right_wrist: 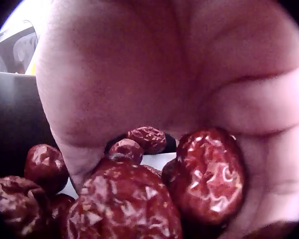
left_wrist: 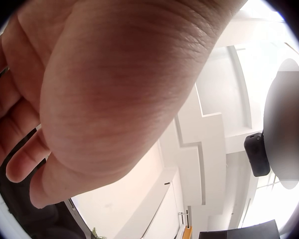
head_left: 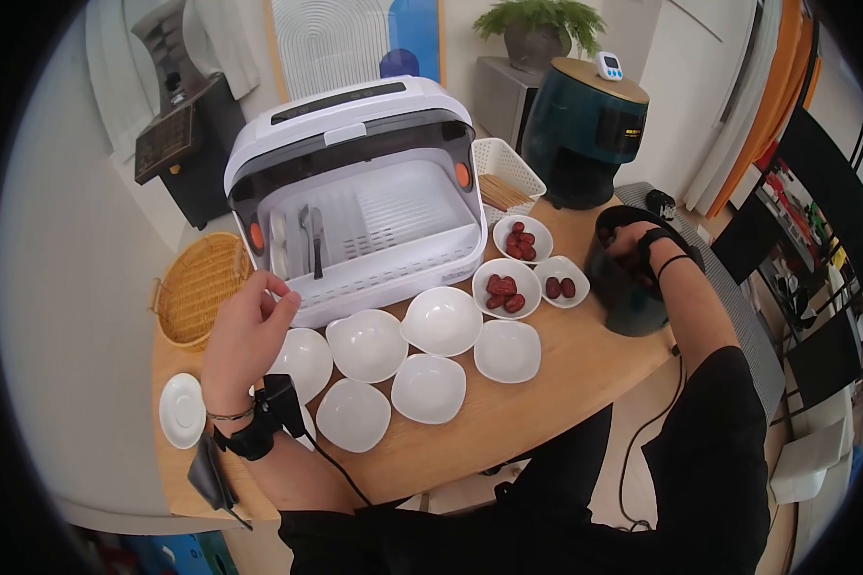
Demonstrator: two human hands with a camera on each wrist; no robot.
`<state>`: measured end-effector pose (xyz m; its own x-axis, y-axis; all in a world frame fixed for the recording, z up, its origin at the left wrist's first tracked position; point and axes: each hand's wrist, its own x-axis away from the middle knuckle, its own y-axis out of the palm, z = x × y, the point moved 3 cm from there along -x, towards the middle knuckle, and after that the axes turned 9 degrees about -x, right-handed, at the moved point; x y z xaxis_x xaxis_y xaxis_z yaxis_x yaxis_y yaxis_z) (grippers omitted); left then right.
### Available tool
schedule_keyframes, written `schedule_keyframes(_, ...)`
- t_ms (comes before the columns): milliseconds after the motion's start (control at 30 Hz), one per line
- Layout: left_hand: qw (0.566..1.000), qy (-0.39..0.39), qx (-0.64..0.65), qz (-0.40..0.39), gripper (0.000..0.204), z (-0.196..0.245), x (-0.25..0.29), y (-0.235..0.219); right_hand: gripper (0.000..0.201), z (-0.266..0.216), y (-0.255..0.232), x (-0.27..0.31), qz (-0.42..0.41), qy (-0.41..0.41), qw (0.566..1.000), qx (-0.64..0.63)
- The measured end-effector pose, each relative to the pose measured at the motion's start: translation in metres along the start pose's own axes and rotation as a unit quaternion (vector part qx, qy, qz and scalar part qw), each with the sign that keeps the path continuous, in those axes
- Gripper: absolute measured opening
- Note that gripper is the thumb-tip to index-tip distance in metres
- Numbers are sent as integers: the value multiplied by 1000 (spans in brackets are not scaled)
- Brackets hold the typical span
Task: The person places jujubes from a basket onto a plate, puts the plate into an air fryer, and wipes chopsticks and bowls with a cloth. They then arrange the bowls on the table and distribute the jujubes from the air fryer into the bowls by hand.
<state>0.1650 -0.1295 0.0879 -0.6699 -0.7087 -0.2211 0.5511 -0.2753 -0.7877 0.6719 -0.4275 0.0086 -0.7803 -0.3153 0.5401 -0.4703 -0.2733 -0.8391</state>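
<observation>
My right hand reaches down into a dark green bin at the table's right end. In the right wrist view, wrinkled dried red dates crowd around that hand, and one glossy date lies against its fingers. The fingertips are hidden, so I cannot tell whether they pinch it. My left hand hovers at the front left corner of a white dish box, fingers loosely bent, holding nothing. Three white bowls hold dates: the back bowl, the front bowl and the small right bowl.
Several white bowls stand in front of the dish box, which contains cutlery. A wicker basket and a white saucer lie at left. Behind the dates are a white basket of chopsticks and a green appliance.
</observation>
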Motion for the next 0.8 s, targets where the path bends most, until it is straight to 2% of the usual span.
schedule_keyframes(100, 1000, -5, -6, -4, 19, 3, 0, 0, 61, 0, 1, -2, 1, -6, 1000, -18)
schedule_keyframes(200, 1000, -5, -4, -9, 19, 4, -1, 3, 56, -13, -6, 26, -10, -6, 1000, 6)
schedule_keyframes(333, 1000, -4, -10, -10, 19, 4, -1, 3, 57, -15, -1, 28, 16, -17, 1000, 1)
schedule_keyframes(400, 1000, -4, -12, -9, 19, 3, -2, 3, 60, -17, 2, 22, 66, -1, 997, 32)
schedule_keyframes(600, 1000, -6, -14, -8, 19, 3, -1, 2, 76, -3, 6, 4, 80, -14, 996, 45)
schedule_keyframes(800, 1000, -5, -11, -9, 20, 6, -1, 2, 81, -6, -1, 29, 72, -57, 995, 38)
